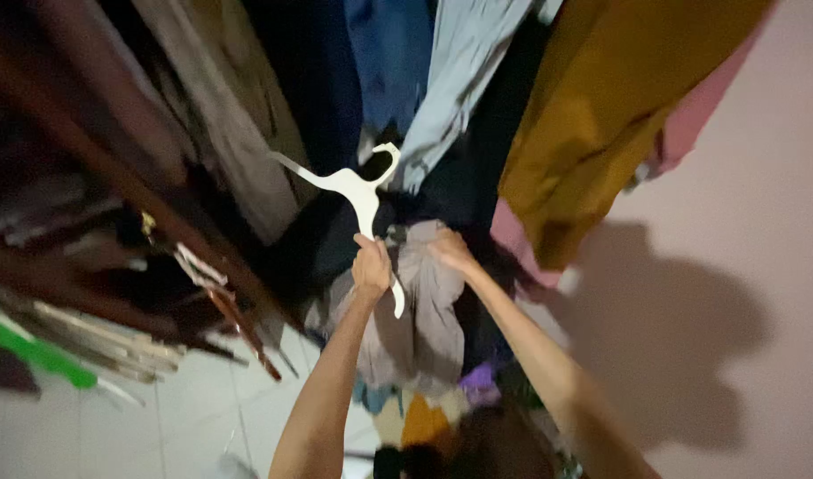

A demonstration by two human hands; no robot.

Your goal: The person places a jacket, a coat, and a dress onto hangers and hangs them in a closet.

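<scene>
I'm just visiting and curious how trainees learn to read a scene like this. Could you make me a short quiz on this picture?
1. True or false: the left hand grips a white hanger.
2. What does the right hand touch: A) the mustard garment, B) the grey garment, C) the pink wall?
3. Fill in: the hanging garment beside the mustard one is light ____.

Key: 1 true; 2 B; 3 blue.
</scene>
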